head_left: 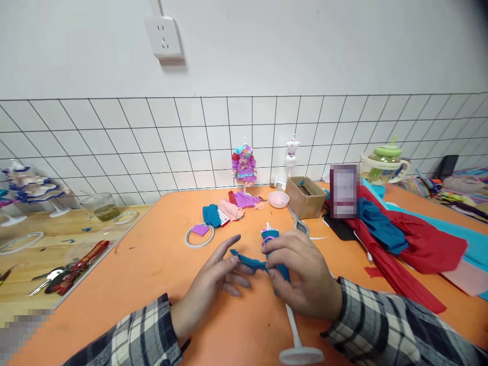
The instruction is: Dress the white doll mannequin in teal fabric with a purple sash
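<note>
A small dress-form stand [294, 325] leans on the table before me, its body wrapped in blue cloth [282, 272] with a purple band near the top. My right hand [305, 272] covers much of the form, thumb and fingers closed on one end of a narrow blue fabric strip [251, 262]. That strip stretches leftward to my left hand [217, 279], whose fingers are spread apart. The strip's free end lies by the left thumb tip, between thumb and index finger.
Behind stand a dressed mini form [244, 165], a bare form [292, 152], a pink bowl [278, 199], a cardboard box [310, 203] and scissors [301, 226]. A ring [186, 238] and fabric scraps [211, 216] lie left of them. Red cloth [427, 241] and a phone [343, 192] are at right.
</note>
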Motion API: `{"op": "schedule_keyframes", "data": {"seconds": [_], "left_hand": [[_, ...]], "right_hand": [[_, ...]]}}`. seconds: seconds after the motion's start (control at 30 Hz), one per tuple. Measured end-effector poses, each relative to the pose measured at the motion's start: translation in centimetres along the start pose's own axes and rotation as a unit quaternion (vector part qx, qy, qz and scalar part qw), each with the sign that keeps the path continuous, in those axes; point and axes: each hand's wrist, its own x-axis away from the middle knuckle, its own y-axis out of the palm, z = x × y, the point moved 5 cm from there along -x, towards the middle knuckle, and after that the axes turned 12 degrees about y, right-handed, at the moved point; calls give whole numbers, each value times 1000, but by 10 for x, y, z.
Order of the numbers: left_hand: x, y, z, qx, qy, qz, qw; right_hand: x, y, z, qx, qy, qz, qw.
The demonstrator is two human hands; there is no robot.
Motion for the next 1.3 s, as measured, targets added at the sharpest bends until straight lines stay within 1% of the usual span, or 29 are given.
{"op": "schedule_keyframes", "data": {"seconds": [0.03,0.07,0.13,0.2,0.23,0.27,0.37,0.4,0.5,0.53,0.63,0.67,0.73,0.8,0.87,0.93,1.0,1.07,1.13,1.23,1.3], "left_hand": [[-4,-4,6,-81,41,-1,996],[-7,-7,13,-159,87,0,983],[-13,-10,25,-281,163,-4,946],[-16,-10,29,-343,190,-31,919],[-16,-9,28,-350,190,-53,916],[-16,-8,25,-341,183,-73,919],[-13,-1,13,-272,145,-131,942],[-12,3,9,-254,136,-153,945],[-15,14,1,-243,137,-197,940],[-18,15,-1,-243,137,-197,940],[-27,10,-5,-229,114,-168,952],[-29,8,-6,-220,102,-161,957],[-32,5,-5,-199,92,-151,964],[-33,7,-1,-202,109,-154,961],[-35,13,2,-240,144,-188,941],[-38,22,2,-292,166,-244,910],[-43,26,-1,-316,164,-284,890],[-49,24,-5,-321,150,-290,889],[-52,20,-5,-322,152,-279,892],[-48,19,0,-330,182,-268,887],[-41,24,2,-345,195,-283,873]], "right_hand": [[-1,-1,4,-28,35,-2,999],[-3,-1,8,-53,75,-5,996],[-4,-1,19,-90,155,-14,984],[-3,1,30,-118,219,-28,968],[-2,3,35,-132,243,-38,960],[-1,5,39,-150,265,-50,951],[4,11,49,-225,326,-99,913],[5,14,51,-253,343,-113,898],[6,16,56,-313,381,-132,860],[6,15,58,-320,389,-128,854],[6,12,66,-327,416,-113,841],[8,12,69,-334,429,-115,831],[14,13,74,-357,462,-126,802],[19,14,77,-382,481,-139,777],[21,13,77,-394,473,-150,774],[20,11,76,-396,451,-158,784],[19,7,77,-390,437,-150,796],[20,4,81,-379,435,-135,805],[23,3,84,-371,441,-124,808],[29,5,81,-372,437,-125,809],[32,4,74,-377,422,-125,815]]}}
